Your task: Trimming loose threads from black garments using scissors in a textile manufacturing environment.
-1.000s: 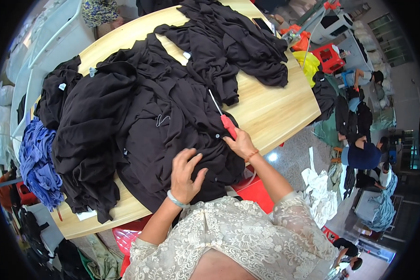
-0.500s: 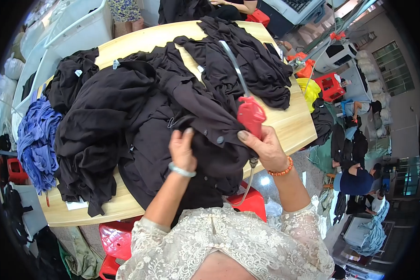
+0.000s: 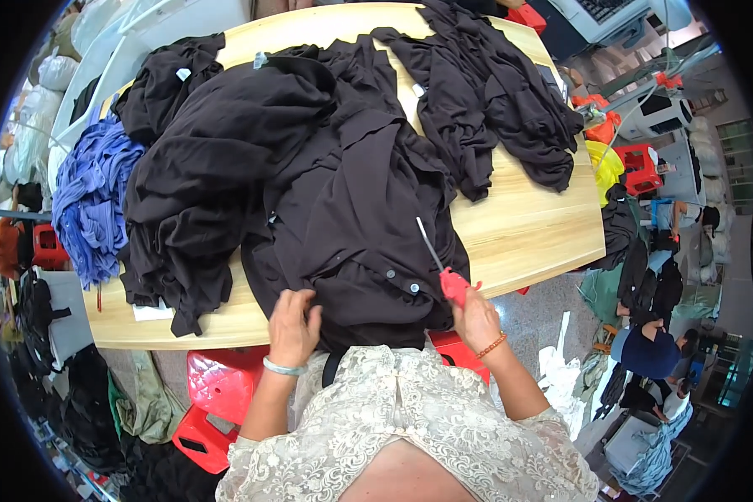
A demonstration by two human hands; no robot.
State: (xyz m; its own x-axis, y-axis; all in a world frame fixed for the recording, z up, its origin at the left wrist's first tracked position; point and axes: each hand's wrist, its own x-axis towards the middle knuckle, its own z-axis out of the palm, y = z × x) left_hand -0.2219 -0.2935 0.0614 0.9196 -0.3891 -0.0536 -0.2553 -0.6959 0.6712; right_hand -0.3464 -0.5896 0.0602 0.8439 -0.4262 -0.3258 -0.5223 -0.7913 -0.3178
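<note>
A dark buttoned garment (image 3: 351,201) lies in front of me on the pale wooden table, its pale buttons showing near the front edge. My right hand (image 3: 478,325) is wrapped round a red-handled tool (image 3: 455,287). A long, narrow metal strip rises from that tool over the right side of the garment. At the garment's lower left edge rests my left hand (image 3: 293,328), its thumb apart from loosely bent fingers; no cloth is visibly gripped in it.
More dark garments are heaped at left (image 3: 201,142) and far right (image 3: 502,100). A blue cloth bundle (image 3: 96,197) sits at the table's (image 3: 552,226) left end. Red stools (image 3: 226,385) stand under the near edge. Other people work farther right.
The raised garment front has come down flat onto the table. Both hands have drawn back toward me, and the red-handled tool has come lower with my right hand.
</note>
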